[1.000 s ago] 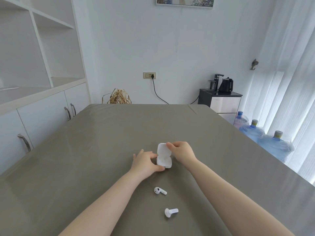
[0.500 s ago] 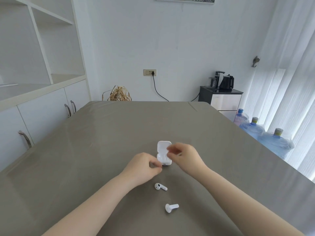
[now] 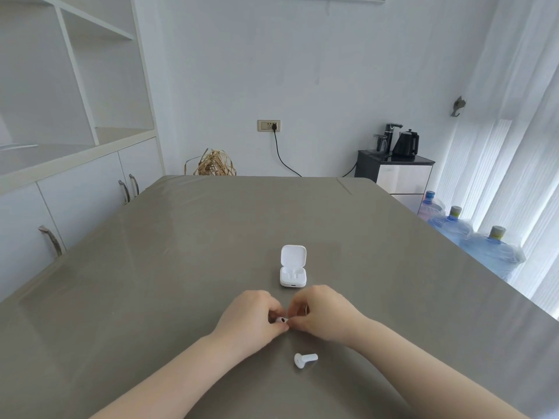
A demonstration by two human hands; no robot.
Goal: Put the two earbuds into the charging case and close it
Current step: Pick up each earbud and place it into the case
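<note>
On table [image 3: 151, 297]: two hands [image 3: 284, 320] pinch one earbud [image 3: 280, 319]; second earbud [image 3: 305, 359], one open case [image 3: 292, 267].

Charging case [image 3: 292, 269], earbuds [image 3: 305, 359]: glossy white plastic; table [image 3: 181, 267]: smooth, sheeny.

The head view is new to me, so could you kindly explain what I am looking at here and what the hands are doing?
There is no machine: a person wears a wide-angle camera on the head, looking forward and down at their own bare hands. On the grey table stands a white charging case, lid open, both slots empty. Nearer the person, the left hand and right hand meet around one earbud, pinched at the fingertips. The second earbud lies loose on the table, closer still. Neither earbud is in the case yet.
</note>
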